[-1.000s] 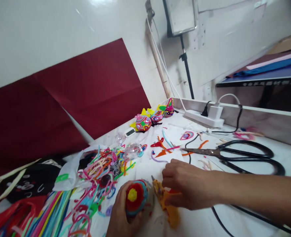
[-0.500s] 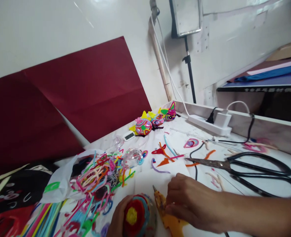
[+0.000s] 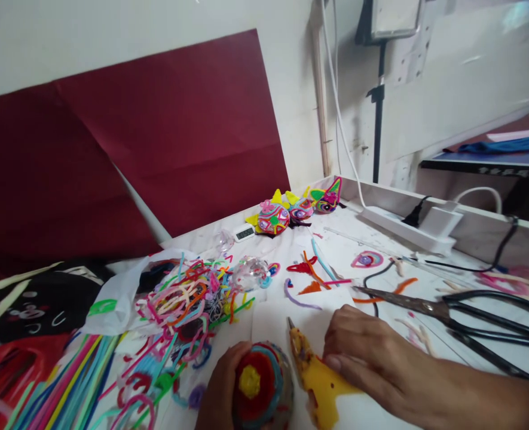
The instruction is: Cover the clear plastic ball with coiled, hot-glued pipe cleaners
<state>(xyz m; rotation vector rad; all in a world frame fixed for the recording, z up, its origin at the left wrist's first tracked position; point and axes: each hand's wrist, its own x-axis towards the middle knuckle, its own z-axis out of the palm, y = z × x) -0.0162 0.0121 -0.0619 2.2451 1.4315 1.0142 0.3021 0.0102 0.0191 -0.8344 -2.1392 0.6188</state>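
Note:
My left hand (image 3: pixel 222 388) is wrapped round a clear ball (image 3: pixel 264 382) at the bottom edge. Rings of red and blue chenille stem cover its near end, with a yellow coil in the middle. To its right a yellow glue gun (image 3: pixel 320 382) lies on white paper, its metal nozzle pointing away from me. My right hand (image 3: pixel 372 352) is just right of the glue gun, fingers curled and pressed together, thumb by the gun's edge. Whatever those fingers may hold is hidden. Large black-handled scissors (image 3: pixel 443 310) lie beyond my right wrist.
Loose chenille stems (image 3: pixel 192 298) heap on the left, beside long straight ones (image 3: pixel 67 388). Clear balls (image 3: pixel 250 273) lie behind. Several decorated fish (image 3: pixel 273 216) stand at the back near a small digital display (image 3: pixel 244 233). A power strip (image 3: pixel 407 230) with cables lies back right.
My right hand has shifted right, uncovering more of the glue gun. The gun stays on the paper and my left hand keeps the ball. The camera view has turned slightly left.

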